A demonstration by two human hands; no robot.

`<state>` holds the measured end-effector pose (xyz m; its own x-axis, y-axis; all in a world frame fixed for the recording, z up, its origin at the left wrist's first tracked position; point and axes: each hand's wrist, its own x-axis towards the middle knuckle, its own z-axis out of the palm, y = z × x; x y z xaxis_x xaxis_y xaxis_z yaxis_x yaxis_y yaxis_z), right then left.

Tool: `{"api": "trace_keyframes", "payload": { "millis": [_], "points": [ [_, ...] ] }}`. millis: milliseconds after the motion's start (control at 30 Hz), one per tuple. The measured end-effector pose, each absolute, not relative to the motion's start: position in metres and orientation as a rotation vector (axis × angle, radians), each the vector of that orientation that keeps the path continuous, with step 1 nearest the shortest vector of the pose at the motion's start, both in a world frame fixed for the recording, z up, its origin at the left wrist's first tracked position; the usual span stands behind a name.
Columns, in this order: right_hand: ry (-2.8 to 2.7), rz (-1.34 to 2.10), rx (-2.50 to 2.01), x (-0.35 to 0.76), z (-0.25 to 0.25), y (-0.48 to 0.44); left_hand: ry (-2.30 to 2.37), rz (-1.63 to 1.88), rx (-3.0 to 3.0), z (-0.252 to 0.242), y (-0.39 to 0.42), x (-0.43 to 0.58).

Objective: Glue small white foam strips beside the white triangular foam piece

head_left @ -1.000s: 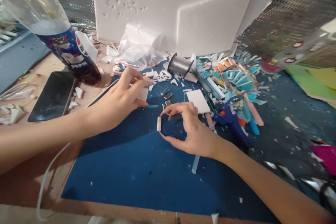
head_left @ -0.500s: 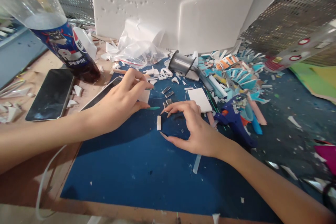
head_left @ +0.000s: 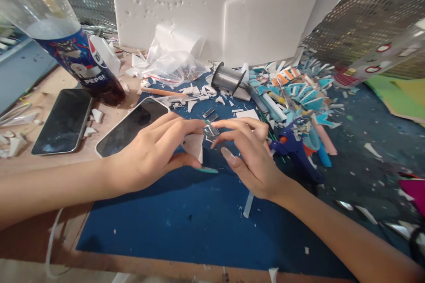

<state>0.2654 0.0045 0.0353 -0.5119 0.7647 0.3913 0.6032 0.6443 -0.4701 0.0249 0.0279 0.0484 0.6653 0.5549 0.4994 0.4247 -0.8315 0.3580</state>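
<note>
My left hand (head_left: 162, 146) curves around a small white flat piece (head_left: 193, 145), its thumb at the near edge and its fingers over the far edge. The piece looks gripped, though the fingers partly cover it. My right hand (head_left: 250, 154) is open, thumb apart from the curled fingers, with nothing visible between them. Its index and middle fingertips are beside small shiny metal pieces (head_left: 211, 131); contact is hard to judge. Another small metal piece (head_left: 209, 112) lies just beyond. Under both hands is a dark blue mat (head_left: 159, 225).
Two phones, one black (head_left: 63, 121) and one white-edged (head_left: 133, 126), lie left near a Pepsi bottle (head_left: 89, 68). A spool (head_left: 228, 78), white scraps (head_left: 199, 93) and a plastic bag (head_left: 175, 68) are behind. A blue glue gun (head_left: 299, 150) lies right. White foam board (head_left: 199, 9) stands behind.
My left hand has moved right and nearer, the white flat piece shifting with it. My right thumb has drawn back towards the fingers. The small white block between the hands no longer shows separately.
</note>
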Motion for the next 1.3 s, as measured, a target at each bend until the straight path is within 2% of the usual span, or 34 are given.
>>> {"api": "trace_keyframes", "payload": {
  "millis": [433,767,1300],
  "points": [
    [-2.147,0.572,-0.932,0.264,0.038,0.004,0.949,0.98,2.645,0.032,0.019,0.029],
    [-2.244,0.705,-1.109,0.264,0.025,0.011,0.961,0.95,2.826,0.011,0.023,0.024],
    [-2.296,0.715,-1.152,0.265,0.021,0.011,1.018,0.9,2.985,0.011,0.021,0.026]
  ]
}}
